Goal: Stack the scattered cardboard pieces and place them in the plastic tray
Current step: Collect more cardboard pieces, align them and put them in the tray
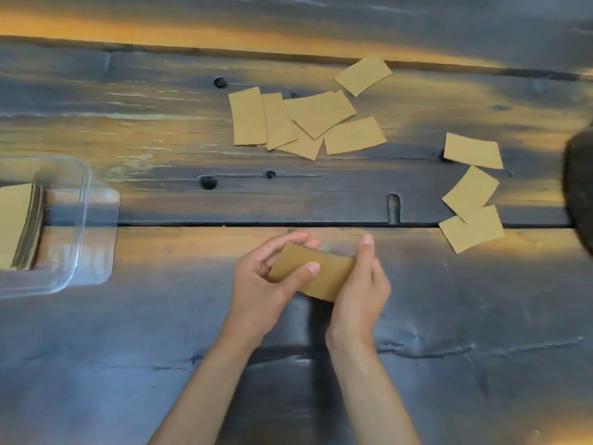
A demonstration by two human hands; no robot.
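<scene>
Both hands hold a small stack of tan cardboard pieces just above the table, near its middle front. My left hand grips the stack's left end, thumb on top. My right hand cups its right end, fingers straight up along the edge. Several loose cardboard pieces lie overlapping at the far middle, one more piece behind them. Three pieces lie at the right. The clear plastic tray sits at the left edge with a stack of cardboard inside.
The dark wooden plank table has knot holes and a gap running across its middle. A dark blurred object intrudes at the right edge.
</scene>
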